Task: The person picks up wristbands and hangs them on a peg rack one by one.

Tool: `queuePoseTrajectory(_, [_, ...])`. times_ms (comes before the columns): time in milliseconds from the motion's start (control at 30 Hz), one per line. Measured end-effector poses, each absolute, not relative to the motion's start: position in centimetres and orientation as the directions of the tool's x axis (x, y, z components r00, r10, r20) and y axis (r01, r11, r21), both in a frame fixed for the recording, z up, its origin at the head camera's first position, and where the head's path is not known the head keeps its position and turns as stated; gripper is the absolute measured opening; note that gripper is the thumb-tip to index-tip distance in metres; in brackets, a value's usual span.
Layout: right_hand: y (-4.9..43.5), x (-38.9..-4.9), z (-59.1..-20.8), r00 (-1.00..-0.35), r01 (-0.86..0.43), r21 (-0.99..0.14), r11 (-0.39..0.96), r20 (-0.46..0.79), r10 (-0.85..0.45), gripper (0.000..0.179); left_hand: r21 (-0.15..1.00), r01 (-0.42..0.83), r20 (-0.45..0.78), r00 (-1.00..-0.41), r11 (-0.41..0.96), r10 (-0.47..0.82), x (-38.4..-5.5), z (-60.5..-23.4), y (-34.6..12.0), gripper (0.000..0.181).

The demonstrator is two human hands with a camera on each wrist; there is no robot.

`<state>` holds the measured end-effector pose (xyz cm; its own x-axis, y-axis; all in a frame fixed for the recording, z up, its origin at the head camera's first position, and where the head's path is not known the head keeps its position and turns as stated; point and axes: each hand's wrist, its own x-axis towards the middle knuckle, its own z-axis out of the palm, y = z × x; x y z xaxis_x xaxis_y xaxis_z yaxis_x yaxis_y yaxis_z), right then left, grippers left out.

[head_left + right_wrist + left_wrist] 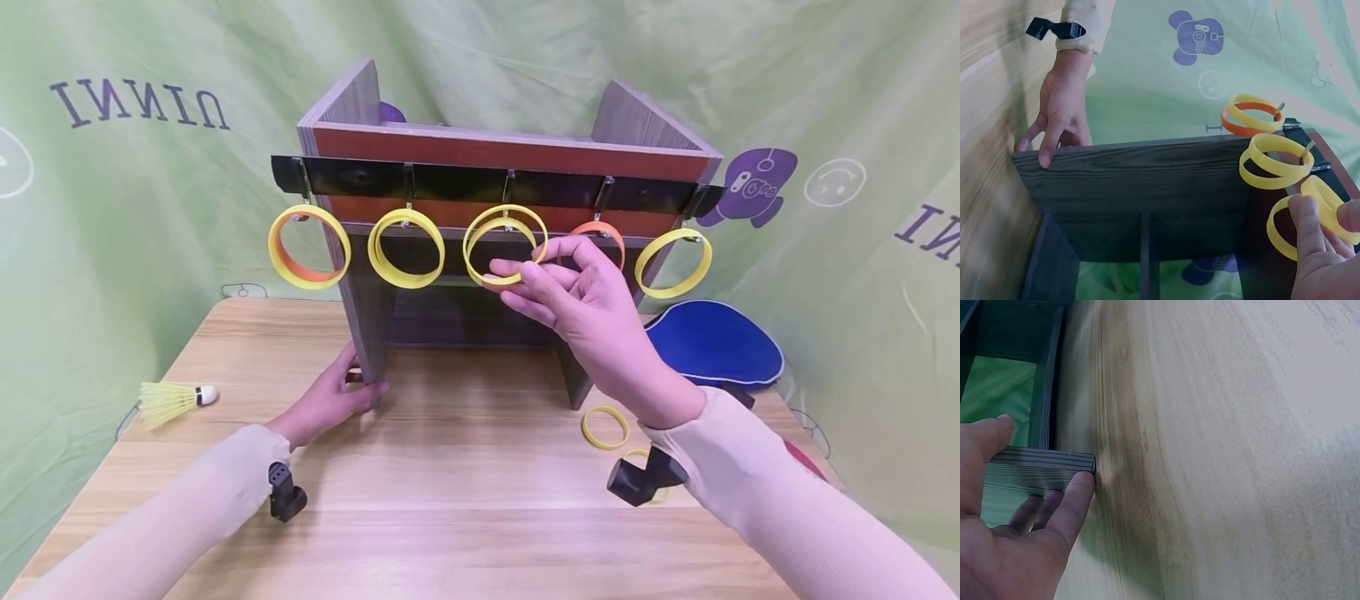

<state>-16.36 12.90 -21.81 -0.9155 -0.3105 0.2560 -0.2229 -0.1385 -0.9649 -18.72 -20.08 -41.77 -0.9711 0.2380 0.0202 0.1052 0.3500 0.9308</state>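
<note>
My right hand (600, 308) pinches a yellow ring-shaped wristband (1317, 195) between thumb and fingers, at the middle hook of a black strip (457, 183). Another yellow band (504, 223) hangs there, just behind the held one. Low at the left, my left hand (330, 402) grips the bottom of the grey wooden shelf's side panel (360, 308), thumb on one face and fingers on the other. From the leftmost hook hang a yellow band and an orange band (288, 254). Yellow bands (406, 282) fill the second hook. Behind my right hand, an orange band (597, 227) is partly hidden.
A yellow band (672, 293) hangs on the rightmost hook. More yellow bands (606, 446) lie on the table (450, 533) below my right wrist. At the left is a shuttlecock (168, 404); at the right, a blue paddle-shaped case (712, 346). Green printed cloth (480, 50) surrounds everything.
</note>
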Motion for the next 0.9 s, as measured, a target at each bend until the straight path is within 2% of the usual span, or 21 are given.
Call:
queuePoseTrajectory(500, [13.0, -16.5, -23.2, -0.915, -0.172, -0.981, -0.088, 0.192, -0.355, 0.017, 0.921, 0.116, 0.025, -0.97, 0.371, 0.242, -18.9, -41.7, -19.9, 0.082])
queuePoseTrajectory(733, [13.3, -16.3, -23.4, -0.901, -0.171, -0.982, -0.078, 0.187, -0.391, 0.027, 0.932, 0.113, 0.028, -0.97, 0.345, 0.242, -18.8, -41.8, -19.8, 0.08])
queuePoseTrajectory(900, [14.0, -16.1, -23.7, -0.901, -0.167, -0.986, -0.03, 0.165, -0.401, 0.024, 0.933, 0.115, 0.032, -0.97, 0.34, 0.241, -18.8, -41.8, -19.9, 0.078])
